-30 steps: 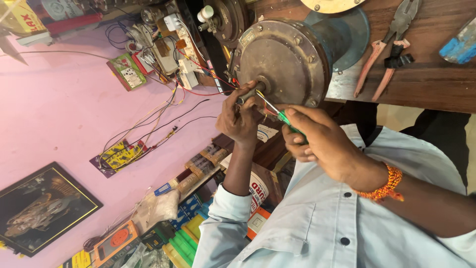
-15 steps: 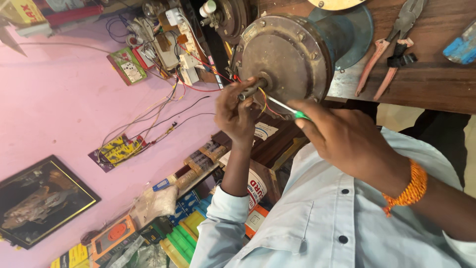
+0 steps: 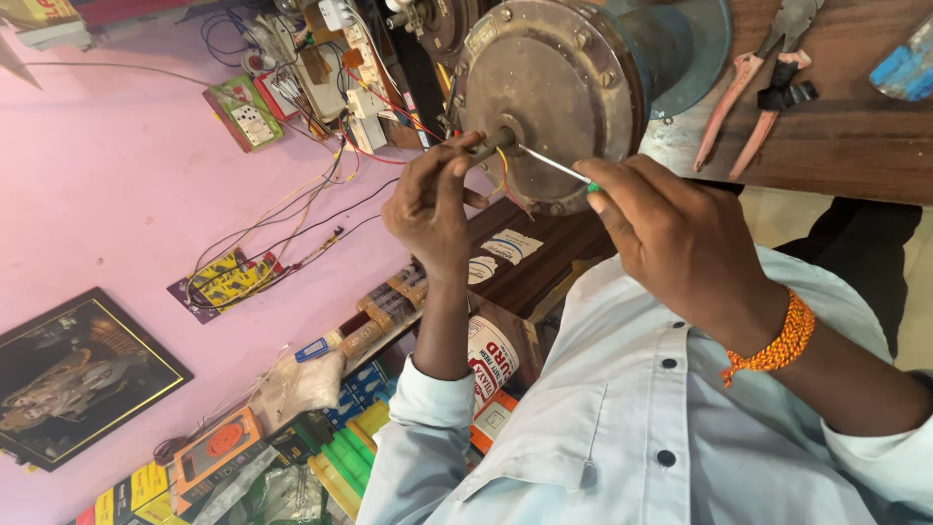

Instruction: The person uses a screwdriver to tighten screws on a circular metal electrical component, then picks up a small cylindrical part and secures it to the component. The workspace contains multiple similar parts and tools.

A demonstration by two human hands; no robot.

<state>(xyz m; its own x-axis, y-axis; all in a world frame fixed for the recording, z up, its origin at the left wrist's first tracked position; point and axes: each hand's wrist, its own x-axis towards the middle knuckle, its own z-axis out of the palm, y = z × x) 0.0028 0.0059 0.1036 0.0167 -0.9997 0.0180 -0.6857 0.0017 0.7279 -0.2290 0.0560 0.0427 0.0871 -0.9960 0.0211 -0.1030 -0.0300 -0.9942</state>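
Left hand [image 3: 432, 204] raised, wrist bent, fingers curled in a loose pinch at the tips; forearm bare below a rolled light-blue sleeve, elbow tucked low. Right hand [image 3: 680, 238] closed in a grip, back of hand to camera, thumb and index forward, so the fingertips are mostly hidden and the exact grip is unclear. Right wrist roughly straight, orange thread band on it. The 2 hands sit near each other, not touching.

The wooden bench [image 3: 836, 146] carries a round metal motor [image 3: 559, 92] whose flat face meets the fingers [image 3: 457, 160] at its centre shaft. Just beyond the other hand's knuckles lie pliers with pink handles [image 3: 753, 83] and a blue object [image 3: 904, 68], flat on the wood.
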